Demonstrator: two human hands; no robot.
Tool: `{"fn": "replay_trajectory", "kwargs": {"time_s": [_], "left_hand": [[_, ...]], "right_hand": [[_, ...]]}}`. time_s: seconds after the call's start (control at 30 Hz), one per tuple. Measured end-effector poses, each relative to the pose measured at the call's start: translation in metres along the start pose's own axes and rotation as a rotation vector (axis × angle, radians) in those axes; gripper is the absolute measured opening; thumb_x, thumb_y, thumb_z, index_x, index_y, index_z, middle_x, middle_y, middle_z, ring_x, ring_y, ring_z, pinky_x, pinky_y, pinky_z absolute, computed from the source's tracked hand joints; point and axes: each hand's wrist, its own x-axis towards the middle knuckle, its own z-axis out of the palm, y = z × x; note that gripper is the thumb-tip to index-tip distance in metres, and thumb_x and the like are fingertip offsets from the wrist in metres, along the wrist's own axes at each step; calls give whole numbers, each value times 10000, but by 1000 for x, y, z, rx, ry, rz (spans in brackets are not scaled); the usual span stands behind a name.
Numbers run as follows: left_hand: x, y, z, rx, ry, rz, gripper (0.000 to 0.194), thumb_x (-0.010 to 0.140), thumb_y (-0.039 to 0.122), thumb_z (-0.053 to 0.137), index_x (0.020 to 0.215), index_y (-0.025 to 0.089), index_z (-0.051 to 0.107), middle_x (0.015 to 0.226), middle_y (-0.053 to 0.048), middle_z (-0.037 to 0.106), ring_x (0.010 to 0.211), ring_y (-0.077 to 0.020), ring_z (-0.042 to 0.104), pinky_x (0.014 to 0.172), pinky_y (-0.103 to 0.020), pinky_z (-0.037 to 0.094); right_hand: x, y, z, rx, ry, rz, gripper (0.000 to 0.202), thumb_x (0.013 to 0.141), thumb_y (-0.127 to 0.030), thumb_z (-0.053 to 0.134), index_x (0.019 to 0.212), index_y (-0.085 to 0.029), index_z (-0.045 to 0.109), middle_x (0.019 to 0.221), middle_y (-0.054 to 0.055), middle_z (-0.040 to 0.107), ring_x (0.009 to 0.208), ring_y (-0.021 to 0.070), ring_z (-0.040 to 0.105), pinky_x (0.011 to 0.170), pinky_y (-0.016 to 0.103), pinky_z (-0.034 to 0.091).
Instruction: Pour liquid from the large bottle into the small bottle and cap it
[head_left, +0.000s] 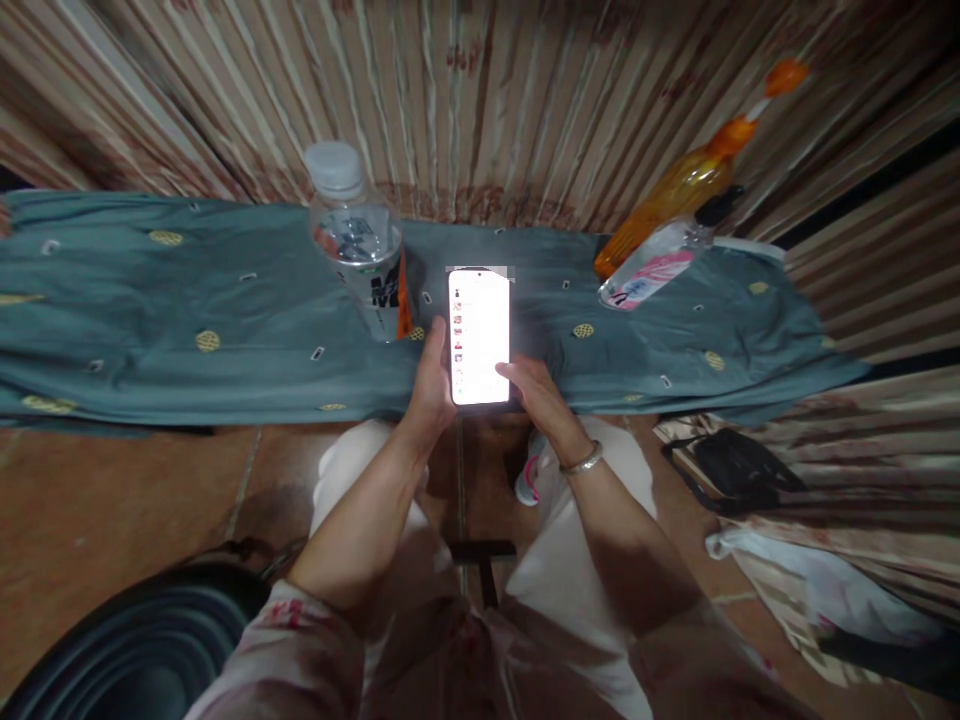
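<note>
1. We grip a slim rectangular phone with a lit white screen (pixel 480 335): left hand (pixel 431 385) fingers wrap its left edge, right hand (pixel 536 390) cradles the lower right.
2. Clear plastic water bottle with white cap (pixel 352 235) stands just beyond the left fingers.
3. Risk: the grip is edge-only, so the phone could slip onto the teal patterned cloth (pixel 150 310).

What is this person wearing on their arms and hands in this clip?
Both forearms are bare. The left hand has nothing on it. The right hand has a thin silver metal bangle at its wrist. Pale pink patterned sleeves cover only the upper arms. No gloves; whether there are rings cannot be told.
</note>
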Motion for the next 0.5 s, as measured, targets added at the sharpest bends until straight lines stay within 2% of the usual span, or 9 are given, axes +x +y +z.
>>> {"fn": "replay_trajectory", "kwargs": {"time_s": [0.2,0.4,0.5], "left_hand": [[0,0,-3,10,9,-24,524,962,513,452,1252,130,661,1042,-100,784,1073,-275,715,929,-355,571],[0,1,-5,11,27,5,514,936,525,509,1219,130,679,1009,-106,788,1027,-266,732,906,-339,577],[0,1,-3,-3,45,-12,507,948,518,485,1203,130,687,983,-106,790,1011,-263,737,897,-343,581]], "right_hand": [[-2,-6,0,-11,-7,4,290,768,-420,631,907,-192,747,848,14,749,853,222,652,826,357,492],[-7,-13,0,-108,-126,8,331,745,-410,689,954,-161,749,895,36,756,876,230,655,824,366,486],[-7,-17,-3,-94,-122,-5,346,742,-416,701,984,-172,748,933,40,763,892,231,662,833,370,497]]}}
